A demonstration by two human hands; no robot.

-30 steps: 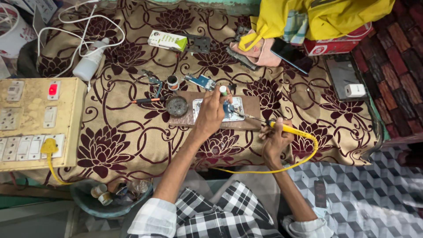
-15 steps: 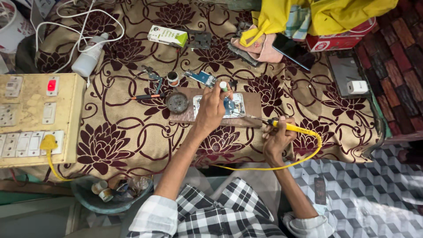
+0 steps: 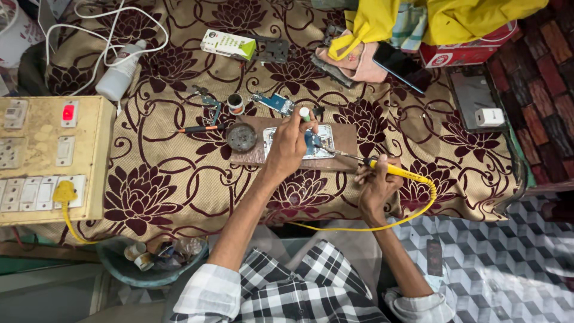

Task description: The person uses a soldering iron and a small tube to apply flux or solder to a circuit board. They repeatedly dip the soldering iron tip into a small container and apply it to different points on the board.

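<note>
Floral-clothed worktop (image 3: 179,179): left hand (image 3: 290,143) fingers pin the opened phone (image 3: 302,143) steady at frame centre; right hand (image 3: 376,185) fingers grip a yellow soldering iron (image 3: 391,170), tip on it.

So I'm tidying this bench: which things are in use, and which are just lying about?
In use: soldering iron in right hand; opened phone under left hand; wooden board.
Lying about: white bottle, green-white box, black phone, screwdriver.

Left hand (image 3: 288,146) rests on an opened phone (image 3: 302,142) on a floral cloth (image 3: 179,173). Right hand (image 3: 375,190) holds a yellow soldering iron (image 3: 382,169) to it.
</note>
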